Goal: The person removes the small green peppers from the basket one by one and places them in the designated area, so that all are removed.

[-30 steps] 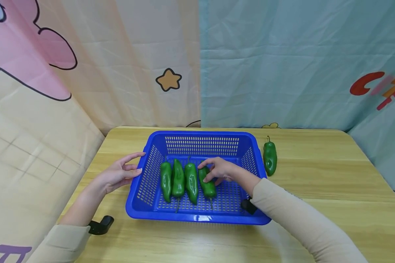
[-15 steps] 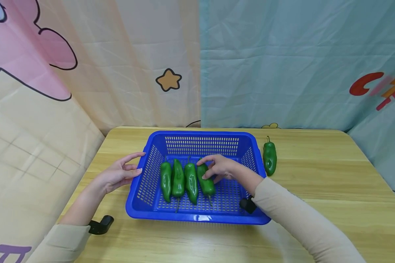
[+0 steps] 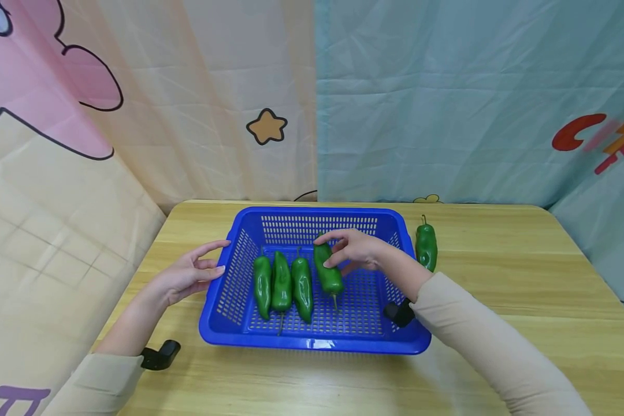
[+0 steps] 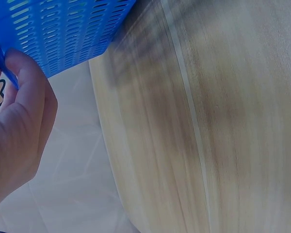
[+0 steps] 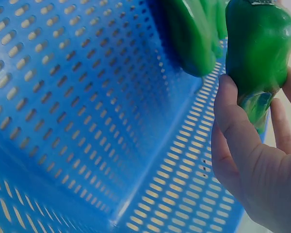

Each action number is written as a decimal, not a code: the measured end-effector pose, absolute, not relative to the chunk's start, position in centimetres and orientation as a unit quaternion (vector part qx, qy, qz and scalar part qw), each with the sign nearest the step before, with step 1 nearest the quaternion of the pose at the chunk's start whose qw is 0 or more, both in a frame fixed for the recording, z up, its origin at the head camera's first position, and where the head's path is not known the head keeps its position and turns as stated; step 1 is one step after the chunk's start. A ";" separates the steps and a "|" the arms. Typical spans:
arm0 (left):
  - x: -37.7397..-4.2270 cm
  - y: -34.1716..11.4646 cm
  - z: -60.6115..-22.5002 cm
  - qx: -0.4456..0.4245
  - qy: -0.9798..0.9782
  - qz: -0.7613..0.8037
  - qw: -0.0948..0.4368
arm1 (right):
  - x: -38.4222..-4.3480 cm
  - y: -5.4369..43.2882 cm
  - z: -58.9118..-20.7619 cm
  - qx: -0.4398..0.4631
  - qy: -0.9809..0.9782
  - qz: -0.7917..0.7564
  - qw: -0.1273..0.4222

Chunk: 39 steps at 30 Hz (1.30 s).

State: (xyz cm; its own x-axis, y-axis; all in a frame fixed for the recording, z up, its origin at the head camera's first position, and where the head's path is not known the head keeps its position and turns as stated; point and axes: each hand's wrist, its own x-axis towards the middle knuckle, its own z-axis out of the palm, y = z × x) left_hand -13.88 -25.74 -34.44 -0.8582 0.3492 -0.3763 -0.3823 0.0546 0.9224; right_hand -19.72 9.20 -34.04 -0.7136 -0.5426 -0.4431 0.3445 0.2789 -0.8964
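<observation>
Pinching a green pepper (image 3: 330, 278) between thumb and curled fingers (image 3: 330, 235), a person's right hand (image 3: 357, 249) holds it inside a blue basket (image 3: 270, 341), seemingly clear of the perforated floor. The held pepper lies beneath the fingertips and to the left of the palm, its long axis running front to back at a slant, stem end toward the person and slightly right. The left hand (image 3: 188, 277) is farther from it, fingers and thumb pinching the basket's left rim. Left of the held pepper, three others lie side by side on the basket floor, the outer (image 3: 262, 289), the middle (image 3: 281, 284) and the inner (image 3: 303, 289), lengthwise front to back. Outside the right wall, just beside it, a lone pepper (image 3: 426, 247) rests on the wooden worktop (image 3: 504, 271), stem pointing away, nearer the right arm than the left. Counted: two hands, one basket, five green peppers, of which three lie loose in the basket.
</observation>
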 end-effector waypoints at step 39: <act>-13.9 -25.7 -34.5 -0.019 0.662 0.699 0.268 | -20.2 15.2 -28.8 -0.121 0.702 -0.627 0.315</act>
